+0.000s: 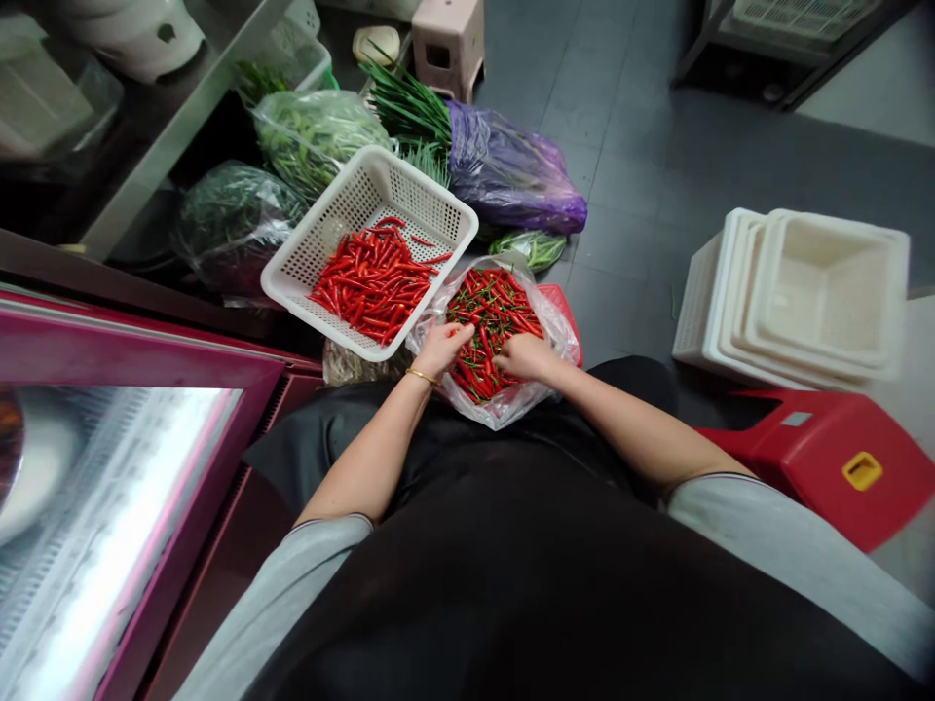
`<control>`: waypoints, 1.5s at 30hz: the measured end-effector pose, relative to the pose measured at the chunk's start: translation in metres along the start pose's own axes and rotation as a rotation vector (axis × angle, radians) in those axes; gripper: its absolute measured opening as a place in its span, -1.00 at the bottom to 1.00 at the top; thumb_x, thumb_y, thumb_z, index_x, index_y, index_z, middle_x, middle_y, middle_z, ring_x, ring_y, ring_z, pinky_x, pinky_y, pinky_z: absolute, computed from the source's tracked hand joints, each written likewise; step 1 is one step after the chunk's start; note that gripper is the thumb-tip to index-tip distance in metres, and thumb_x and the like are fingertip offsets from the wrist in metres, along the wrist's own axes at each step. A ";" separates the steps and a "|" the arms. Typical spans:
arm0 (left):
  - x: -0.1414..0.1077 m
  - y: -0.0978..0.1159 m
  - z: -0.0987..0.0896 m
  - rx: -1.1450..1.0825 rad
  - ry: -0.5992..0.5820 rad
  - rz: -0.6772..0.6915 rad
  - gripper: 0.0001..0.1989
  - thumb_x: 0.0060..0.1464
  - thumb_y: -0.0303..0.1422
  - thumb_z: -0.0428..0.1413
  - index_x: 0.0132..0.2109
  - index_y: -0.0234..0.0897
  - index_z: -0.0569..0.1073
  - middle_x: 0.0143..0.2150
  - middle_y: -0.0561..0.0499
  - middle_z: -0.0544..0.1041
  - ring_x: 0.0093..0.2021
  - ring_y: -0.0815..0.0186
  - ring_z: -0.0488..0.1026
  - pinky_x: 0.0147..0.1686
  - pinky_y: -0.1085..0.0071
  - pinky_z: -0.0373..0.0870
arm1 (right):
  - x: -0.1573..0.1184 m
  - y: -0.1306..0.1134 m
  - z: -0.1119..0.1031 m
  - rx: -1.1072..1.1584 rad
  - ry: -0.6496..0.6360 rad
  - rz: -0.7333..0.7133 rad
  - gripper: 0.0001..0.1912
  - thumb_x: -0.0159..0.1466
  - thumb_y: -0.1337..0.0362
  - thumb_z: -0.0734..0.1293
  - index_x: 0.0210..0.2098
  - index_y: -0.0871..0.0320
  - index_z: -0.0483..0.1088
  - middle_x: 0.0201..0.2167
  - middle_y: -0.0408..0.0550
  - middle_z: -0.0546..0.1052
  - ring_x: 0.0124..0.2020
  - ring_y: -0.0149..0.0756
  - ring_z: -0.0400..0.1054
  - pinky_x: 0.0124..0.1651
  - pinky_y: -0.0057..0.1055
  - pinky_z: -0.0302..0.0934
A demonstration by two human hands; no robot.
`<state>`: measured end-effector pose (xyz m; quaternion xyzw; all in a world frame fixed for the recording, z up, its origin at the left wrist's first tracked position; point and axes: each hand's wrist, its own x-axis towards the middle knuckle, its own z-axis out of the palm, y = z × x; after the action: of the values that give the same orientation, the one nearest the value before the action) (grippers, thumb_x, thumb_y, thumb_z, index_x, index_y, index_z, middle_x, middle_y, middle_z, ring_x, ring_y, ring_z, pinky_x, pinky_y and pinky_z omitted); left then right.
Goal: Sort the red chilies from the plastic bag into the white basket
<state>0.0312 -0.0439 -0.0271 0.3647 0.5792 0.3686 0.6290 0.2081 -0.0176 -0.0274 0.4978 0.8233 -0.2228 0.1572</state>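
Note:
A clear plastic bag [497,411] lies open in front of me, full of red chillies with green stems [491,316]. My left hand [443,349], with a gold bangle at the wrist, is at the bag's left side, fingers pinched together over the chillies. On the right side of the pile, my right hand [527,356] has its fingers curled down among the chillies. What either hand holds is too small to make out. A white perforated basket [292,261] stands just beyond my left hand, tilted in view, with red chillies [376,277] without visible green stems.
Bagged greens [321,131] and a purple bag [511,170] of long green stalks lie beyond the basket. Stacked white baskets [825,292] and a red stool [825,448] are at the right. A glass-topped cabinet [131,360] stands at the left, a beige stool [449,44] at the back.

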 end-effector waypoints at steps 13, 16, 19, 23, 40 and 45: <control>-0.001 -0.010 0.010 0.119 -0.202 0.102 -0.67 -0.21 -0.18 0.31 -0.38 -0.38 0.49 -0.52 0.03 0.51 -0.55 0.46 0.32 -0.51 0.51 0.21 | -0.002 0.013 -0.026 0.556 0.138 -0.160 -0.63 0.40 0.17 0.12 -0.22 0.23 0.49 -0.40 -0.01 0.60 -0.43 -0.38 0.45 -0.35 -0.51 0.26; -0.006 0.000 0.009 0.084 -0.270 -0.014 -0.68 -0.13 -0.16 0.25 -0.46 -0.34 0.39 -0.67 0.10 0.39 -0.73 0.54 0.12 -0.69 0.54 -0.02 | -0.006 0.003 -0.026 0.248 0.367 -0.155 -0.59 0.41 0.16 0.09 -0.17 0.26 0.49 -0.21 0.13 0.58 -0.23 -0.26 0.46 -0.26 -0.46 0.19; -0.009 0.009 -0.003 0.044 -0.209 -0.126 -0.76 -0.08 -0.23 0.20 -0.43 -0.30 0.34 -0.75 0.14 0.32 -0.83 0.55 -0.02 -0.76 0.55 -0.18 | -0.006 -0.009 -0.006 -0.004 0.312 -0.084 -0.51 0.43 0.16 -0.01 -0.09 0.29 0.46 -0.13 0.20 0.53 -0.18 -0.17 0.45 -0.27 -0.41 0.15; -0.009 0.016 -0.021 -0.131 -0.147 -0.077 -0.88 -0.09 -0.33 0.09 -0.40 -0.29 0.33 -0.77 0.14 0.31 -0.82 0.47 0.12 -0.76 0.55 0.02 | 0.000 -0.024 0.027 -0.111 0.077 -0.156 -0.57 0.36 0.06 0.14 -0.08 0.26 0.45 -0.11 0.20 0.52 -0.21 -0.13 0.47 -0.31 -0.39 0.19; -0.006 -0.003 0.024 0.025 0.052 -0.083 -0.82 0.09 -0.35 0.06 -0.26 -0.19 0.15 -0.56 0.20 0.24 -0.66 0.49 0.12 -0.60 0.54 0.12 | 0.016 -0.024 -0.011 0.091 0.283 -0.071 -0.63 0.41 0.16 0.03 -0.05 0.29 0.29 -0.05 0.28 0.46 -0.16 -0.11 0.41 -0.24 -0.37 0.17; -0.011 0.005 0.013 0.381 0.141 0.341 -0.89 0.04 -0.40 0.10 -0.30 -0.24 0.27 -0.38 0.02 0.35 -0.36 0.33 0.32 -0.29 0.43 0.26 | 0.022 -0.018 -0.017 0.657 0.187 -0.024 -0.67 0.36 0.04 0.11 -0.24 0.19 0.28 -0.38 0.06 0.50 -0.40 -0.27 0.39 -0.34 -0.41 0.23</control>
<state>0.0430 -0.0516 -0.0174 0.5424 0.6107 0.3780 0.4358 0.1815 0.0011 -0.0197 0.5304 0.7242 -0.4314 -0.0902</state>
